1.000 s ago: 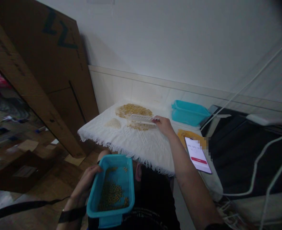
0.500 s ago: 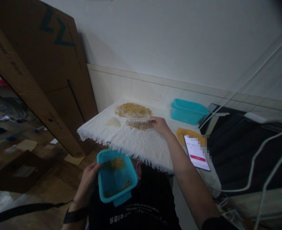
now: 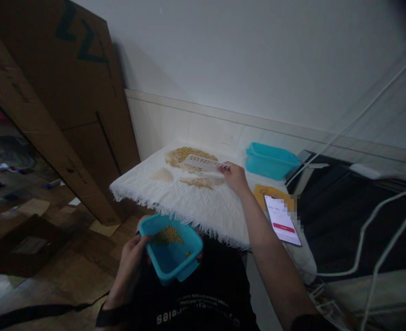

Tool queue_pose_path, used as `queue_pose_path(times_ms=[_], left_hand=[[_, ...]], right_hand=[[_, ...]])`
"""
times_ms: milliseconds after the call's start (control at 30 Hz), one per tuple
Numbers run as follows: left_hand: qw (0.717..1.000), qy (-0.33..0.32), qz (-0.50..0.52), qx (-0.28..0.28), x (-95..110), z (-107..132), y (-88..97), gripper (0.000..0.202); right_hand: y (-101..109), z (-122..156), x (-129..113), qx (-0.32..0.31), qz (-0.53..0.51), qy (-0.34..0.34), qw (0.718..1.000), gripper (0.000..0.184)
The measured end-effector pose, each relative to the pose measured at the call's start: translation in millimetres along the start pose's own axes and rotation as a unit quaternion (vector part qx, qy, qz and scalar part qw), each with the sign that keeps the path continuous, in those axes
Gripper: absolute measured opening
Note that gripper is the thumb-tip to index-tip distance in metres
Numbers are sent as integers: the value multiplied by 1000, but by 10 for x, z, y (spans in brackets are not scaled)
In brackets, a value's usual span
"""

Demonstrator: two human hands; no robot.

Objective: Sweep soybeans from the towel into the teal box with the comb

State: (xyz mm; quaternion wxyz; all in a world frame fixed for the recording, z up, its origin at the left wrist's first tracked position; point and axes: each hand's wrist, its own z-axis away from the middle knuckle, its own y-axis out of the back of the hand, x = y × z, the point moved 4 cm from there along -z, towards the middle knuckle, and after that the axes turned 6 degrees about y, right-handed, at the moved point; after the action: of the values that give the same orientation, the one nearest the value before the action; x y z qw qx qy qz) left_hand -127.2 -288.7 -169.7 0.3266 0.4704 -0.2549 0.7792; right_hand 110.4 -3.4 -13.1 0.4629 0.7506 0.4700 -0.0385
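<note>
My left hand point(image 3: 133, 250) is closed on the left rim of a turquoise plastic basket point(image 3: 170, 277), held in front of my body below the table edge. Yellow soybean-like beans point(image 3: 170, 235) lie inside it. Out over the table, my right hand point(image 3: 235, 177) pinches one end of a white slotted plastic strip point(image 3: 203, 162), its kind unclear. The strip is tilted and partly covers a large pile of beans mixed with pale grains point(image 3: 180, 155). A smaller scatter of beans point(image 3: 199, 183) lies nearer to me, and a small heap of pale grains point(image 3: 162, 174) sits left of it.
A white fringed cloth point(image 3: 220, 216) covers the table. At the back right stands a second turquoise basket point(image 3: 272, 161). A lit phone point(image 3: 283, 220) lies at the right, by a yellow-orange item point(image 3: 262, 192). White cables point(image 3: 368, 223) run on the far right; a tall cardboard box point(image 3: 96, 133) stands left.
The strip has lifted and turned, its far end moving toward the large pile. The basket in my left hand has tilted and its beans have slid together near the far side.
</note>
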Motion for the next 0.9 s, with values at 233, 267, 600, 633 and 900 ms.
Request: queue_pose_path(times_ms=[233, 267, 600, 633, 900], left_hand=[[998, -8, -51, -23, 72, 45, 74, 35], [998, -14, -50, -18, 82, 65, 100, 35], [999, 18, -7, 26, 176, 311, 152, 31], [1000, 20, 0, 24, 194, 318, 150, 31], [996, -16, 30, 87, 343, 426, 223, 32]], right_hand=[[334, 371, -253, 78, 65, 13, 995, 23], [365, 473, -248, 75, 83, 6, 994, 24], [461, 888, -149, 34, 357, -50, 932, 29], [439, 862, -168, 13, 363, -56, 930, 29], [246, 867, -351, -64, 367, -36, 927, 28]])
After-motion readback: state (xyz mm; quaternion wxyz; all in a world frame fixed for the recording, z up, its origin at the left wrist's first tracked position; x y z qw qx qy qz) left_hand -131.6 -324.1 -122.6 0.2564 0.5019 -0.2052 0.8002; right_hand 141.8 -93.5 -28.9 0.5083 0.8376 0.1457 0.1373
